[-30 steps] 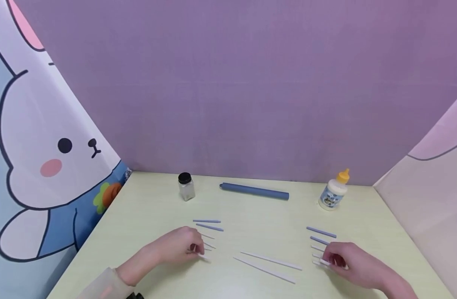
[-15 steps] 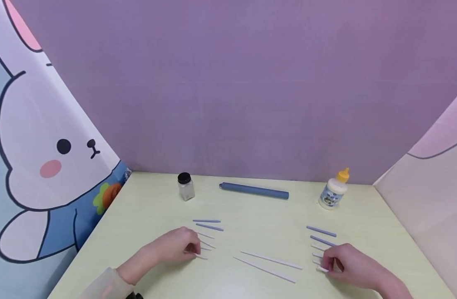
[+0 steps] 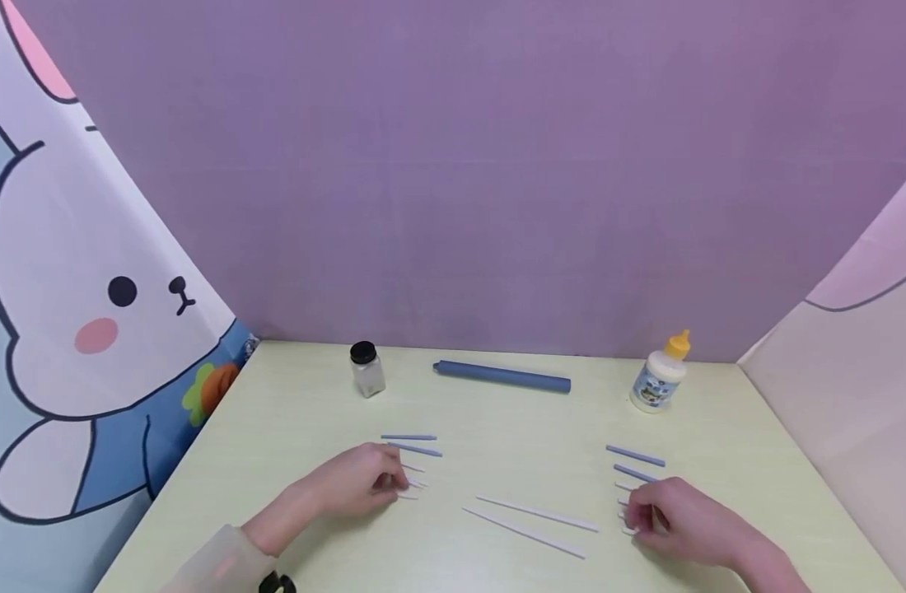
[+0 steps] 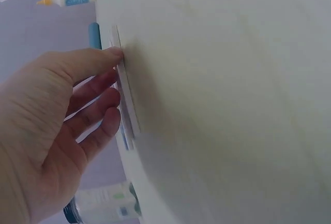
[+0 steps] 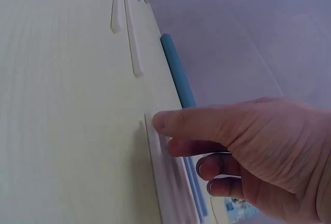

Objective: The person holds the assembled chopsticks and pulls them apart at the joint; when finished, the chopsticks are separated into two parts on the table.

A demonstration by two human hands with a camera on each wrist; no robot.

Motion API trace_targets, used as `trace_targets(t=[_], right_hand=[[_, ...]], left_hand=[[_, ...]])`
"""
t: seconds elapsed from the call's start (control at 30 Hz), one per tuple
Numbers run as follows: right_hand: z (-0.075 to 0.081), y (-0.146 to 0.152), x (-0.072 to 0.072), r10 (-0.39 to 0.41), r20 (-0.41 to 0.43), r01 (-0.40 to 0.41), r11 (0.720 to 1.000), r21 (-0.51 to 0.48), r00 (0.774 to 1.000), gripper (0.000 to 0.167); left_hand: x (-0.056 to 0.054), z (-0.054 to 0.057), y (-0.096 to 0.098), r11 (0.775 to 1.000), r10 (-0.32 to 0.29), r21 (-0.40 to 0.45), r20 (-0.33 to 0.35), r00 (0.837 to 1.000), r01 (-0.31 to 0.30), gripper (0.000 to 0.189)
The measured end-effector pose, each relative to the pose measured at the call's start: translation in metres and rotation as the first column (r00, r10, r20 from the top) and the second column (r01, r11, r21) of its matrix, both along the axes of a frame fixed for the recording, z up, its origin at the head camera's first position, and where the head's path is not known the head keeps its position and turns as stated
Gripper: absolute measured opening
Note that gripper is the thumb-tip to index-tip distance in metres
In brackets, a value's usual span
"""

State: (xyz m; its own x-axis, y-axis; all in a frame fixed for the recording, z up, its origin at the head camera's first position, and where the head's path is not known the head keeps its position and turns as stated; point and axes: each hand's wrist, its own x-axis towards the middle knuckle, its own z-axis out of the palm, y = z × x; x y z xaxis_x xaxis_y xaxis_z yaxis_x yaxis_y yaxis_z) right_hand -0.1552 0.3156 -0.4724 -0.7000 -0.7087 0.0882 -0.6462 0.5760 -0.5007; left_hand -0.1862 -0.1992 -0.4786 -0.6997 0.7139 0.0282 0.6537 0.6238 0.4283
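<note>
My left hand (image 3: 355, 482) is at the near end of the left group of thin sticks, its thumb and fingertips pinching a thin white stick (image 4: 130, 102) that lies along the others. Two blue sticks (image 3: 414, 450) lie at the back of that group. On the right side, my right hand (image 3: 683, 520) pinches another white stick (image 5: 156, 175) between thumb and index finger, at the near end of a matching row. Its palm covers part of that row, behind which lie blue sticks (image 3: 635, 455). Between the hands rest two longer white tapered sticks (image 3: 530, 533).
Toward the back of the pale table (image 3: 497, 445) stand a small clear jar (image 3: 368, 376) with a black lid and a white glue bottle (image 3: 656, 381) with a yellow nozzle. A thick blue rod (image 3: 502, 376) lies between them. A purple backdrop rises behind.
My left hand has moved its white stick slightly back, closer against the left group. My right hand has lowered its white stick to the row's near end and shifted slightly left.
</note>
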Motion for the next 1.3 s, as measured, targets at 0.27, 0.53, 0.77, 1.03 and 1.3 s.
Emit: trace_targets(t=[0.27, 0.53, 0.77, 1.03, 1.3], right_hand=[[0.014, -0.039, -0.014, 0.006, -0.066, -0.005, 1.000, 0.007, 0.998, 0.024], [0.008, -0.074, -0.021, -0.002, 0.043, -0.003, 0.995, 0.096, 0.999, 0.018], [-0.003, -0.098, -0.021, 0.033, 0.024, -0.036, 0.993, 0.115, 0.999, 0.025], [0.007, -0.106, -0.026, 0.009, -0.048, -0.007, 0.999, 0.043, 0.999, 0.022], [0.039, -0.112, -0.035, 0.054, -0.222, -0.069, 0.996, -0.059, 0.974, 0.014]], left_hand=[[-0.009, 0.010, 0.051, 1.000, -0.003, 0.004, -0.034, 0.999, 0.003, 0.007], [-0.009, 0.005, 0.132, 0.995, -0.083, -0.072, -0.123, 0.989, 0.075, 0.008], [-0.005, -0.006, 0.163, 0.983, -0.109, -0.166, -0.154, 0.982, 0.083, 0.004], [-0.014, -0.001, 0.153, 0.993, -0.081, -0.098, -0.127, 0.989, 0.068, 0.010], [-0.024, 0.023, 0.138, 0.989, -0.144, 0.038, -0.066, 0.987, 0.146, 0.034]])
